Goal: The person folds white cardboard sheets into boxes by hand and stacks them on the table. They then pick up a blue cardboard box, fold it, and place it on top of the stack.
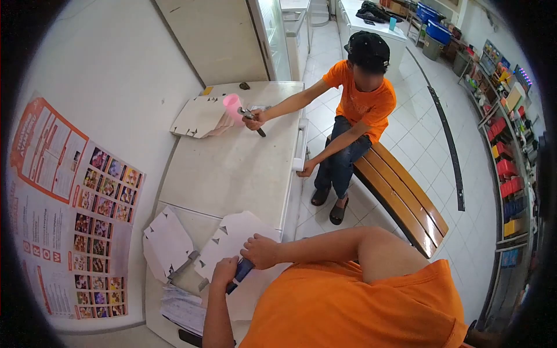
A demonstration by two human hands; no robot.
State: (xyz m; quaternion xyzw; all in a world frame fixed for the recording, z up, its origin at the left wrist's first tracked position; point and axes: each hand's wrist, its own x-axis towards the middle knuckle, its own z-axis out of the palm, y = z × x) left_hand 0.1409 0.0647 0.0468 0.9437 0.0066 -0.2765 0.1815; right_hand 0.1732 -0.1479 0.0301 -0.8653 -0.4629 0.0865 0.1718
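Dark tool (242, 271) mostly hidden between left hand (224, 273) and right hand (261, 251); kind not tellable. Fingertips of both hands tucked out of sight against card blank (232, 235). Paper stack (183, 308) partly covered by left forearm. Dark object (190, 338) at bottom edge cut off, unidentifiable. Poster (69, 209) print too small to read. Co-worker's metal tool (253, 119) too small to name. Shelf goods (507, 168) blurred.
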